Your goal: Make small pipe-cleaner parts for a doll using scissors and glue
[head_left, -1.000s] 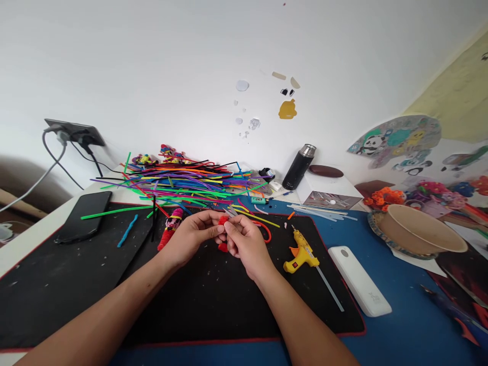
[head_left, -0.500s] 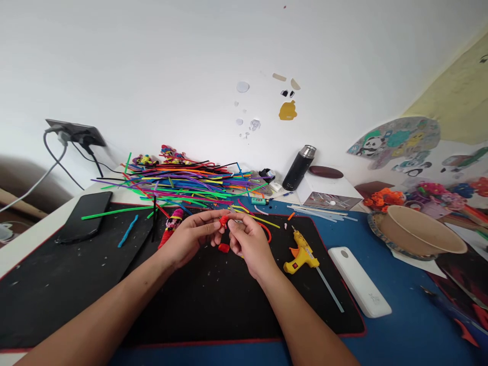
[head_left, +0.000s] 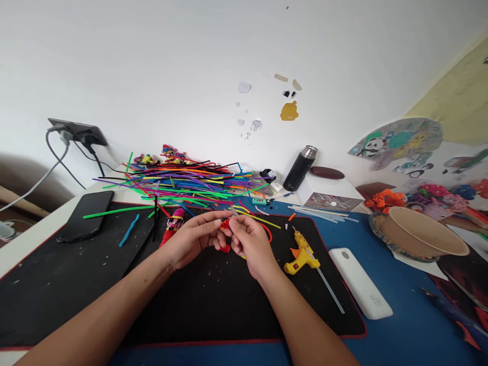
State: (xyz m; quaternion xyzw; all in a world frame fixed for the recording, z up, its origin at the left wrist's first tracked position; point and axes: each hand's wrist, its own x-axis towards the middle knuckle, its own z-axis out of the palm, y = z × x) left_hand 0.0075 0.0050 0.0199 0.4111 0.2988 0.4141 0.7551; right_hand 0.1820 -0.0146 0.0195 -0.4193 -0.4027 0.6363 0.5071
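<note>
Over the black mat, my left hand [head_left: 195, 235] and my right hand [head_left: 250, 241] meet, fingertips closed on a small red fuzzy piece [head_left: 225, 224] that looks like coiled pipe cleaner. Much of it is hidden by the fingers. Just below, a second red piece [head_left: 225, 248] shows between the hands. A grey pointed tip [head_left: 233, 210] sticks out behind my right fingers; I cannot tell what it belongs to. Beside my left wrist lies a small pipe-cleaner figure [head_left: 175, 220] in pink, yellow and red. A red pipe cleaner [head_left: 270, 231] curves out from behind my right hand.
A heap of coloured pipe cleaners [head_left: 183, 183] lies along the wall. To the right are a yellow glue gun [head_left: 305, 254], a white power bank [head_left: 360, 282], glue sticks [head_left: 324, 213] and a beige bowl [head_left: 427, 231]. A black phone [head_left: 87, 216] lies left; a black flask [head_left: 300, 169] stands behind.
My fingertips have drawn closer together around the red piece, covering more of it. The view has shifted very slightly; the things on the table lie as before.
</note>
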